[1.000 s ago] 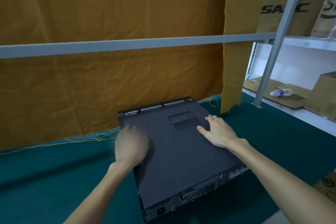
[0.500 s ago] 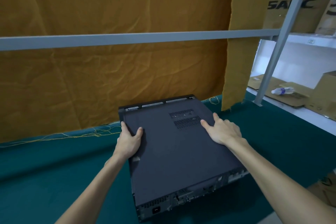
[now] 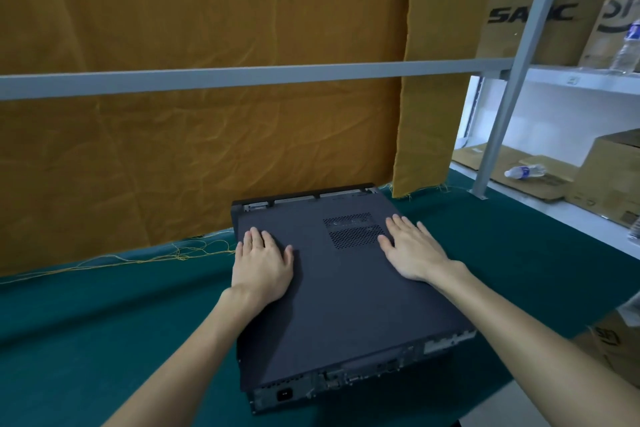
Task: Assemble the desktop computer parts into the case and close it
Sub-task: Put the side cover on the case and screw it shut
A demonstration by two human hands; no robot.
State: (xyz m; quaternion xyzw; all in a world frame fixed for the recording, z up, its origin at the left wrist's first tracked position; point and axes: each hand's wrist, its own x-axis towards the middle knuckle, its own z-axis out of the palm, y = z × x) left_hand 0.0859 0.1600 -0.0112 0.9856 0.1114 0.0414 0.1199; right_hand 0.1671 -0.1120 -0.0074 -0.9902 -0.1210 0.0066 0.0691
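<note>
1. half a second back the left hand (image 3: 261, 265) gripped the left edge of the cover panel (image 3: 332, 291) with its thumb hooked over the top; now it lies flat on the panel, fingers straight and pointing away from the person.
2. the right hand (image 3: 412, 250) has changed little: it was already spread on the panel, and it now sits just right of the vent grille (image 3: 351, 230), palm down, fingers straight and slightly fanned.
3. neither hand grips anything; both press open-palmed on the same surface.
4. the computer case (image 3: 349, 374) lies flat on the green tabletop (image 3: 104, 340), under and between the two hands, its rear ports and power socket (image 3: 284, 393) facing the person, below the wrists.
5. beyond the fingertips, a strip of the case's far edge (image 3: 304, 199) shows past the end of the panel, so the panel looks not yet fully home.
6. two flat palms placed apart probably serve to push the panel forward evenly, so it slides along its rails without skewing.
7. judged from this, the parts are inside and the closing step is near its end; whether the panel has latched cannot be told.
8. past the right hand a grey shelf post (image 3: 502, 107) stands on the tabletop, with cardboard boxes (image 3: 540, 10) behind it.
</note>
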